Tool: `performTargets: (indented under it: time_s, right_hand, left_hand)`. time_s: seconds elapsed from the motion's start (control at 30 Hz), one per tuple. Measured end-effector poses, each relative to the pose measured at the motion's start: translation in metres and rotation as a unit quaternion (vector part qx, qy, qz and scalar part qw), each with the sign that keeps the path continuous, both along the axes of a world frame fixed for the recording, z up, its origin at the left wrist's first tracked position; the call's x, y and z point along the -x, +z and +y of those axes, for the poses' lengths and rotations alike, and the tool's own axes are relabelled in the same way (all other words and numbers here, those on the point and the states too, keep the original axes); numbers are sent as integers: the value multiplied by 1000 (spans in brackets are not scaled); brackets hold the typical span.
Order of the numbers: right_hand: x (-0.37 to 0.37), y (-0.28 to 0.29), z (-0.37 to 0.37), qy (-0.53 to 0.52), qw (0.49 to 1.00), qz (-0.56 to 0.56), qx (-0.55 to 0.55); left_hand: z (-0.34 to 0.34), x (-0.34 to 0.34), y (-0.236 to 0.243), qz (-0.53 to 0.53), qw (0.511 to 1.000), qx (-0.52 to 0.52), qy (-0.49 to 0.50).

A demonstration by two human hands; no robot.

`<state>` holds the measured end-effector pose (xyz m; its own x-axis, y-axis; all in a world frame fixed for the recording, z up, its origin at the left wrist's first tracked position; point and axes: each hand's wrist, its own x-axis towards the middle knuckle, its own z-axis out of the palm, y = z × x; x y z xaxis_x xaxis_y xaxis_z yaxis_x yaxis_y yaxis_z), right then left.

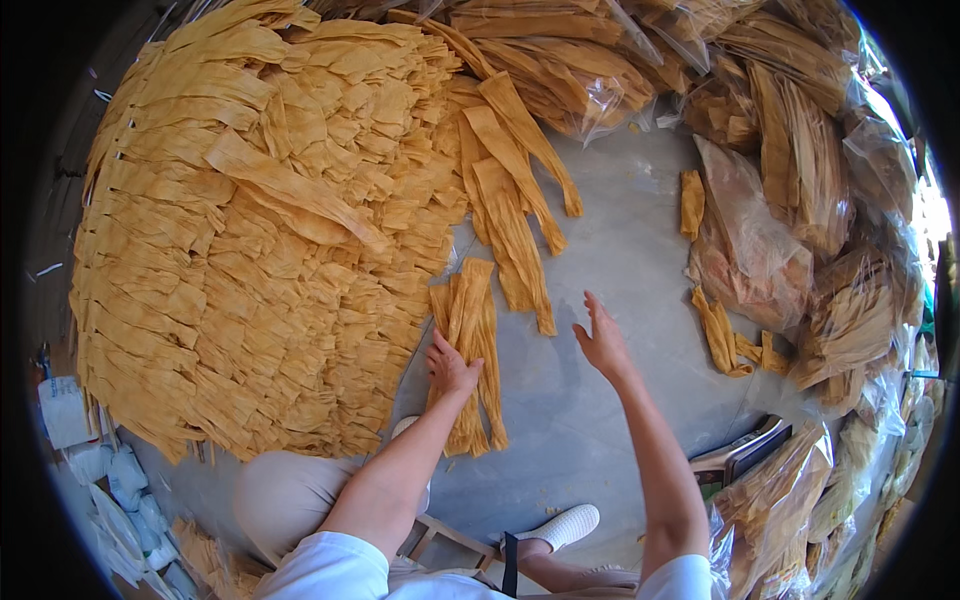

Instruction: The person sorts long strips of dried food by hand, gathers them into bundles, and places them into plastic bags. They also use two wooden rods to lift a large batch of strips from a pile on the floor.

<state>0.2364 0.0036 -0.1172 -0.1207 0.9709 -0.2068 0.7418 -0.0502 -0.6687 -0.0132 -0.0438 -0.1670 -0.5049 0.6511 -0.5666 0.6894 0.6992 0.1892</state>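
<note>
Hands [603,345] apart, left [455,373] on strips [470,300]

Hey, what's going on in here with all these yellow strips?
A seated person's left hand is on a small bunch of long yellow-brown strips lying on the grey floor; whether it grips them is hard to tell. The right hand is open and empty. To the left is a broad layered heap of similar strips, and clear plastic bags lie around the right side.
</note>
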Motion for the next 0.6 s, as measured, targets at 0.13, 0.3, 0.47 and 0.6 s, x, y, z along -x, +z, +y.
performTargets:
  time_s: [0.13,0.3,0.47,0.6]
  right_hand:
    - [61,-73,32,-88,996,33,1]
    - [101,-53,53,-55,998,1,43]
    - [86,-50,121,-109,976,56,-181]
    - [98,-65,183,-124,970,-32,-208]
  left_hand:
    - [19,11,-1,-25,997,79,-8]
    - [29,14,-3,-12,993,113,-38]
    - [34,1,-2,3,991,109,-73]
    - [34,2,-4,46,989,116,-80]
